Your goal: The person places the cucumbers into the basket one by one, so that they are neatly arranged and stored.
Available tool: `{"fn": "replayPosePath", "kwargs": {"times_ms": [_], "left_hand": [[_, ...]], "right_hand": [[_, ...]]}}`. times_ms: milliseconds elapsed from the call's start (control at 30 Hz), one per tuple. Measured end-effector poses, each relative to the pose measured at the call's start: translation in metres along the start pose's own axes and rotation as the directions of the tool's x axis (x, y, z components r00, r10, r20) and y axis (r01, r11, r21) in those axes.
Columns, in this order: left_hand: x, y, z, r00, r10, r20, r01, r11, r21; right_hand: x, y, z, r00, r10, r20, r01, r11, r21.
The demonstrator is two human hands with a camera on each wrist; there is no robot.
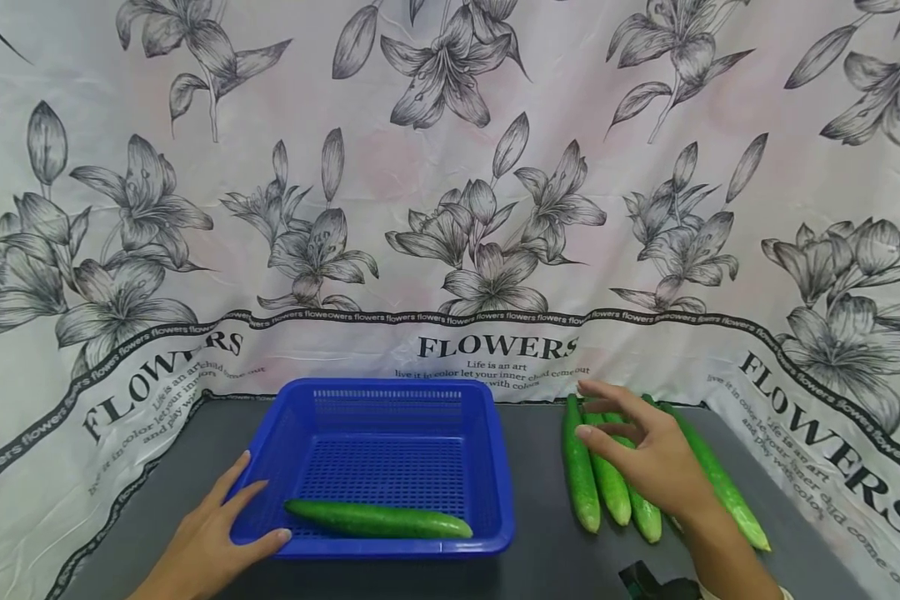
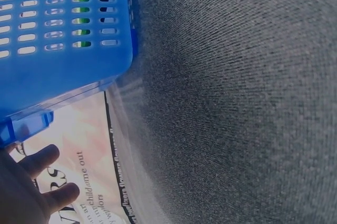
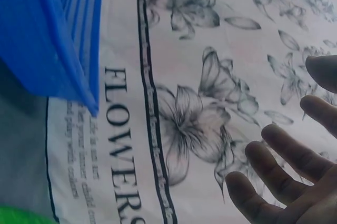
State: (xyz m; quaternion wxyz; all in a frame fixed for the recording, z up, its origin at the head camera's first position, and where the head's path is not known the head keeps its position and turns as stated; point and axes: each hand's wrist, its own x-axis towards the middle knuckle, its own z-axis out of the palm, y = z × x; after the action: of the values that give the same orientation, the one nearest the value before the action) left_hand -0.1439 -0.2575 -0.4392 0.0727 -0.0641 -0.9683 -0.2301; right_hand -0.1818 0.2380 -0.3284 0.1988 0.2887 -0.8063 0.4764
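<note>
Resting at the near-left corner of a blue basket (image 1: 504, 500), the left hand (image 1: 208, 533) touches the rim with its fingers spread and extended; it is released, not clenched. The basket sits to the right of this hand, on a dark grey desk (image 1: 540, 508). Inside it, to the right of the left thumb, one green cucumber (image 1: 378, 520) lies crosswise along the near wall.

The right hand (image 1: 656, 458) hangs above a group of cucumbers, thumb and fingers apart and loosely bent. It is released and holds nothing. To its left, the outermost cucumber (image 1: 582, 483) lies lengthwise on the desk, with a second cucumber (image 1: 612, 487) just beside it. Below the palm, a third cucumber (image 1: 647, 518) shows its near end; the hand covers part of its length. To the right of the hand, a long cucumber (image 1: 720, 475) lies at a slant. The exact count beneath the hand cannot be told.

Beyond both hands hangs a white cloth (image 1: 390, 167) printed with grey flowers and lettering. Nearer than the right hand, beside its forearm, a dark object (image 1: 654, 583) shows in part.
</note>
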Motion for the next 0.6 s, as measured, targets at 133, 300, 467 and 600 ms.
{"fn": "replayPosePath", "kwargs": {"times_ms": [133,300,467,600], "left_hand": [[-0.001,-0.002,0.001,1.0,0.0,0.01,0.0,1.0,0.003],[0.0,-0.003,0.001,1.0,-0.007,0.028,0.007,1.0,0.001],[0.001,-0.003,0.001,0.999,-0.008,0.036,0.008,1.0,0.001],[0.001,-0.003,0.001,1.0,0.002,0.026,-0.003,1.0,0.005]], "right_hand": [[-0.002,0.001,-0.012,1.0,0.016,-0.021,-0.017,0.998,-0.063],[-0.006,0.008,-0.027,0.997,0.062,-0.052,-0.069,0.988,-0.138],[-0.011,0.018,-0.039,0.993,0.095,-0.072,-0.106,0.977,-0.183],[-0.014,0.023,-0.045,0.991,0.116,-0.068,-0.128,0.972,-0.198]]}}
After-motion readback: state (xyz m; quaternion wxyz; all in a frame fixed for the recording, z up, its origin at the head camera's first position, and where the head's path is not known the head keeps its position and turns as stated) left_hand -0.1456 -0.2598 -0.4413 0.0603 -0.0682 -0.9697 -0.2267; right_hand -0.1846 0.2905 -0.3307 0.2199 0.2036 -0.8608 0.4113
